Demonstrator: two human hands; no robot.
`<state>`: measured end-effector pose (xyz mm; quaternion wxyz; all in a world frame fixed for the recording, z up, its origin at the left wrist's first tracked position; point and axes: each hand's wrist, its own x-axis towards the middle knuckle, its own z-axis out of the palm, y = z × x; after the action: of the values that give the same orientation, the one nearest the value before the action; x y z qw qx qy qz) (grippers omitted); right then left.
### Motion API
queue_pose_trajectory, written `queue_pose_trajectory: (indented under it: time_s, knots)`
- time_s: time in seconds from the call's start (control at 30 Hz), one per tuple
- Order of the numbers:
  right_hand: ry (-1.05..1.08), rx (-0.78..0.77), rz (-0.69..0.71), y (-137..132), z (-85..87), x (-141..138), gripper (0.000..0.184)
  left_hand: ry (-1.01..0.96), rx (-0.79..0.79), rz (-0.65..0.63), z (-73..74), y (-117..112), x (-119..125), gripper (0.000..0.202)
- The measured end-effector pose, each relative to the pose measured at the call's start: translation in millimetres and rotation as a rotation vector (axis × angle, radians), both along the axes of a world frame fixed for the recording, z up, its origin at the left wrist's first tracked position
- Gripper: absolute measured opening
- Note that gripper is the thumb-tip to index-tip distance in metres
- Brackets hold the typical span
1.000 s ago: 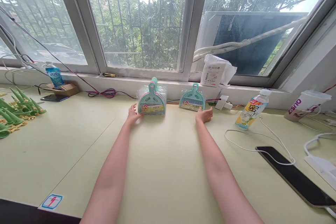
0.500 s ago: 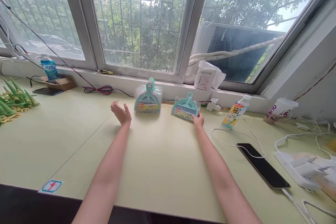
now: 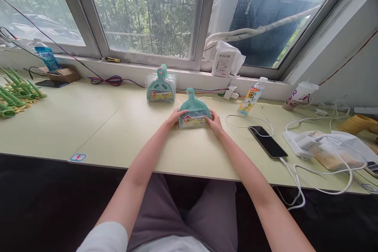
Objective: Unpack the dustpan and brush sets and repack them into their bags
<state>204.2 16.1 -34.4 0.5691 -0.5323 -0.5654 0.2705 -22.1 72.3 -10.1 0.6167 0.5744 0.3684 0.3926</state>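
A teal dustpan and brush set [image 3: 193, 111] in clear wrapping stands upright on the table, handle up, between my two hands. My left hand [image 3: 175, 116] grips its left edge, with fingers reaching onto the front label. On the opposite edge my right hand [image 3: 215, 122] is closed, its thumb against the label's right end. Behind and to the left stands a stack of wrapped dustpan sets [image 3: 161, 88], teal at the front with a pink edge showing behind. Neither hand touches that stack.
A yellow-labelled bottle [image 3: 251, 96], a black phone [image 3: 267, 141] and a white power strip with cables [image 3: 298, 145] lie to the right. Bundled wires [image 3: 113, 81] run along the window sill. Green plastic pieces [image 3: 17, 90] are heaped at far left.
My left hand, open and apart before, has come right and taken hold of the dustpan set's left side. My right hand has brought the set nearer. The view has tilted down.
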Motion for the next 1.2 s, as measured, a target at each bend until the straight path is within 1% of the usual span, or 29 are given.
queue_pose_trajectory:
  time_s: [0.07,0.1,0.13,0.2,0.23,0.27,0.3,0.33,0.43,0.5,0.57,0.67,0.73,0.8,0.87,0.93,1.0,1.1,1.2]
  knots:
    - [-0.254,0.113,-0.134,-11,6.0,-4,0.054,-0.071,-0.028,0.060,-0.9,-5,1,0.040]
    - [-0.400,0.174,-0.162,-16,8.9,-7,0.051,-0.093,-0.030,0.082,-0.8,-7,0,0.039]
    - [-0.543,0.219,-0.142,-21,11.5,-11,0.044,-0.107,-0.023,0.102,-0.2,-10,-3,0.039]
    - [-0.765,0.237,0.005,-29,14.9,-22,0.027,-0.118,0.010,0.144,2.0,-13,-8,0.042]
    - [-0.822,0.221,0.087,-32,15.7,-27,0.024,-0.122,0.030,0.167,3.5,-15,-11,0.044]
    - [-0.836,0.201,0.145,-33,16.0,-32,0.024,-0.126,0.045,0.182,5.0,-16,-13,0.046]
    - [-0.811,0.182,0.174,-33,15.9,-36,0.024,-0.129,0.055,0.189,6.5,-17,-15,0.048]
    - [-0.756,0.165,0.171,-33,15.6,-38,0.025,-0.132,0.062,0.188,7.8,-18,-16,0.050]
    - [-0.506,0.105,0.092,-28,14.9,-34,0.026,-0.153,0.085,0.164,10.1,-20,-14,0.053]
    - [-0.303,0.024,0.063,-24,14.5,-27,0.023,-0.200,0.095,0.144,10.6,-21,-12,0.054]
    - [-0.076,-0.075,0.083,-20,13.5,-21,0.020,-0.260,0.094,0.107,10.7,-22,-10,0.055]
    - [0.218,-0.181,0.151,-16,11.0,-17,0.026,-0.297,0.072,0.018,12.0,-25,-9,0.054]
    - [0.360,-0.178,0.159,-14,10.3,-16,0.032,-0.258,0.057,-0.047,14.1,-27,-10,0.052]
    - [0.477,-0.124,0.117,-13,11.4,-15,0.036,-0.177,0.062,-0.102,16.8,-28,-11,0.053]
    - [0.559,-0.079,0.058,-13,13.9,-13,0.037,-0.080,0.086,-0.139,19.0,-29,-11,0.058]
    - [0.598,-0.081,0.019,-14,16.9,-11,0.036,-0.005,0.116,-0.136,19.5,-28,-11,0.064]
    - [0.606,-0.098,0.003,-16,19.3,-10,0.034,0.039,0.146,-0.060,17.9,-26,-11,0.067]
    - [0.593,-0.123,0.004,-19,22.0,-12,0.032,0.076,0.171,0.075,13.7,-21,-15,0.063]
    - [0.575,-0.139,0.028,-22,25.9,-12,0.033,0.061,0.159,0.100,12.1,-18,-21,0.059]
